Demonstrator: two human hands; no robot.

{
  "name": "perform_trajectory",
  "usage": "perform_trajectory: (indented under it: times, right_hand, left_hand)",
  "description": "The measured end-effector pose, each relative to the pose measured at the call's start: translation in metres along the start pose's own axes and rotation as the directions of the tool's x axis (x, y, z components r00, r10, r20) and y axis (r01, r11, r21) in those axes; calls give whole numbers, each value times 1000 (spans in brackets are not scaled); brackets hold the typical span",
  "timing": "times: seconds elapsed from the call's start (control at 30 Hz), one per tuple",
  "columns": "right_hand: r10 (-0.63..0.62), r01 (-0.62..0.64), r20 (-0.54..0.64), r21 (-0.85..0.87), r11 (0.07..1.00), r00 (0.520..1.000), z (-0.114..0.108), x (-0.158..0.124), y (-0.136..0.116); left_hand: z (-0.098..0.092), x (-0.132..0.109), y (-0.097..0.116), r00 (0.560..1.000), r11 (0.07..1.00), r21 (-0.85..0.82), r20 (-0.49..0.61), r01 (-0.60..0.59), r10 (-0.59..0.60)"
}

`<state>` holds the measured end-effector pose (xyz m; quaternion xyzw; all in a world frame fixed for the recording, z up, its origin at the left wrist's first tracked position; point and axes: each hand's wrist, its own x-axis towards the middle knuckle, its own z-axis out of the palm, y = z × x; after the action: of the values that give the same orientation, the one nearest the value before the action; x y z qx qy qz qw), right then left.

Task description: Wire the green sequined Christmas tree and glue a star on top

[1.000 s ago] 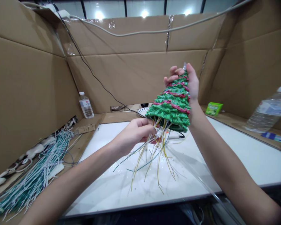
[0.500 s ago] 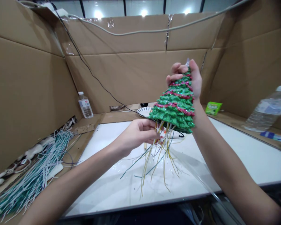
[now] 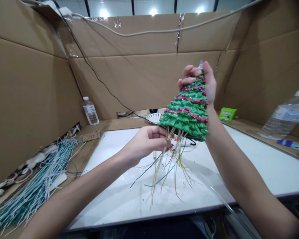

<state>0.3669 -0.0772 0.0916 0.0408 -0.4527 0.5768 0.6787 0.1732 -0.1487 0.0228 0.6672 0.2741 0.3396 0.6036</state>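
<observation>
A green Christmas tree ornament (image 3: 186, 111) with pink garlands and a clear pointed tip is held tilted above the table. My right hand (image 3: 209, 81) is closed round its upper part from behind, thumb near the tip. From under its base hang several thin wires (image 3: 175, 166), yellow, white and green, with their ends loose. My left hand (image 3: 151, 142) is at the lower left of the base, fingers closed on some of these wires just below it. The inside of the base is hidden from me.
A bundle of green and white wires (image 3: 47, 176) lies at the left. Behind the tree are a striped plate (image 3: 153, 118) and a white glue-gun-like object (image 3: 186, 142). Water bottles stand left (image 3: 91, 111) and right (image 3: 285, 114), near a green packet (image 3: 227, 114). Cardboard walls (image 3: 129, 73) surround the white table (image 3: 109, 205).
The tree and my right hand have shifted very slightly up and to the right, and the hanging wires have swayed with them. My left hand keeps its grip.
</observation>
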Motion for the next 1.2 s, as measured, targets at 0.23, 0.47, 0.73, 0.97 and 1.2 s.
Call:
perform_trajectory:
  times: [0.23, 0.47, 0.73, 0.97, 1.2]
  right_hand:
    - [-7, 6, -13, -35, 999, 1000, -1, 2, 1]
    - [-41, 40, -4, -98, 994, 999, -7, 4, 2]
    - [-22, 22, -1, -84, 996, 1000, -8, 5, 2]
    - [-25, 26, 5, -101, 995, 1000, -9, 5, 0]
    - [0, 2, 36, -51, 999, 999, -9, 6, -1]
  left_hand:
    - [1, 0, -2, 999, 992, -124, 37, 32, -27]
    - [1, 1, -4, 998, 984, -167, 26, 58, -54]
    - [1, 1, -1, 997, 980, -185, 42, 72, -66]
    - [0, 0, 3, 993, 982, -153, 52, 108, -101]
    - [-1, 2, 1, 997, 987, -139, 34, 74, -70]
